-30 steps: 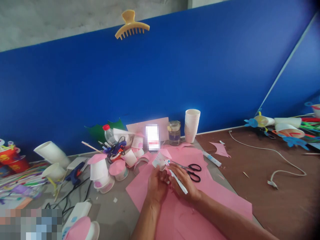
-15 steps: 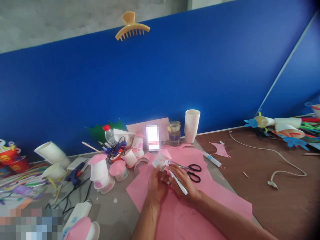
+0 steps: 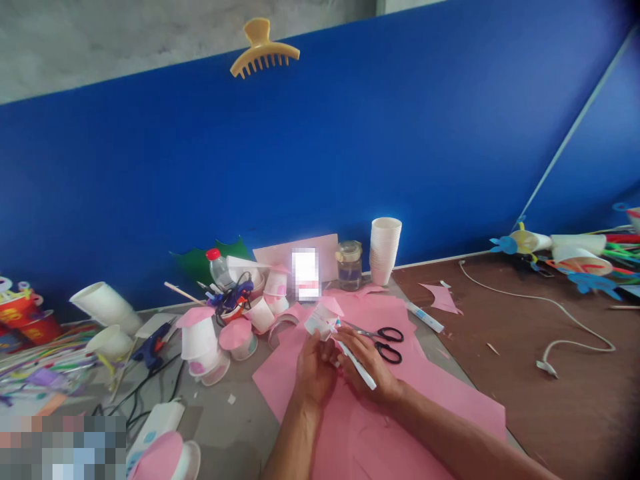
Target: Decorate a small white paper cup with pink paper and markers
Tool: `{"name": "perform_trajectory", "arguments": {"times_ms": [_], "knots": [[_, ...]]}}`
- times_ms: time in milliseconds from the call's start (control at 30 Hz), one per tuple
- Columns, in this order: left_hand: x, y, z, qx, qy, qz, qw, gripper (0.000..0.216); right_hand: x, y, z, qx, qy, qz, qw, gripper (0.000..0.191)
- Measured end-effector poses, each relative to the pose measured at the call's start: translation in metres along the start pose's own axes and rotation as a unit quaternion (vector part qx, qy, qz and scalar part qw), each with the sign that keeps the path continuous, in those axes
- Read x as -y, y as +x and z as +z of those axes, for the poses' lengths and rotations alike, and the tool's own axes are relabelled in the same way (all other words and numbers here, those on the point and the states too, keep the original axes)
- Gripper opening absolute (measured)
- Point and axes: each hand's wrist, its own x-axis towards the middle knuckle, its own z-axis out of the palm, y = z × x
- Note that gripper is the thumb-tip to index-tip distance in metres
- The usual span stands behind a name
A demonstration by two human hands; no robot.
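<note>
Over the pink paper sheets (image 3: 420, 393), my left hand (image 3: 315, 373) is closed around a small white paper cup (image 3: 317, 323) with pink paper at its top. My right hand (image 3: 376, 369) grips a white marker (image 3: 361, 370), its blue-tipped end close against the cup. My fingers partly hide the cup, so any mark on it cannot be made out. Black-handled scissors (image 3: 390, 335) lie just right of my right hand. To the left stand white cups with pink paper tops (image 3: 199, 333).
Behind the sheets are a glass jar (image 3: 349, 267) and a tall stack of paper cups (image 3: 385, 250). A glue gun (image 3: 153, 347) with its cord lies left. A white cable (image 3: 560, 307) crosses the brown surface at right. A blue partition (image 3: 325, 147) borders the back.
The view has shifted very slightly. Both hands keep nearly the same pose, with the marker still held against the cup.
</note>
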Motion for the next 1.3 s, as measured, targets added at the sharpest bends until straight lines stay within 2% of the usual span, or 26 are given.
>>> {"name": "perform_trajectory", "arguments": {"times_ms": [233,667,1300], "knots": [[-0.0004,-0.0002,0.0012,-0.017,0.004,0.003,1.000,0.035,0.0029,0.0024,-0.0031,-0.012,-0.031,-0.002,0.999,0.033],[-0.0014,-0.0006,0.0022,-0.020,0.006,0.005,1.000,0.038,0.0020,0.0035,-0.0026,-0.014,-0.014,-0.008,1.000,0.031],[-0.0046,0.0009,-0.0017,-0.003,0.014,0.003,1.000,0.045,0.0011,0.0043,-0.0040,-0.009,-0.005,0.005,1.000,0.031]]}}
